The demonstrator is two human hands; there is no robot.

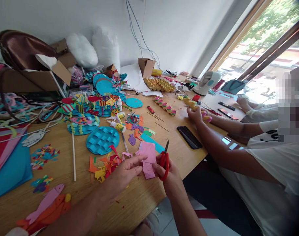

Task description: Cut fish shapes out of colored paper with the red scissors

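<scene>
Left hand [126, 172] pinches the pink paper shape [149, 157] by its left edge, holding it just over the near side of the counter [144, 196], right between the two hands. Right hand [171, 175] is clenched on the red scissors [164, 160] at the paper's right side, blades pointing up and away. The paper's long axis runs away from the person. Further off lies a black phone [189, 137], then a co-worker's hand [195, 114] on a paper chain [190, 103].
</scene>
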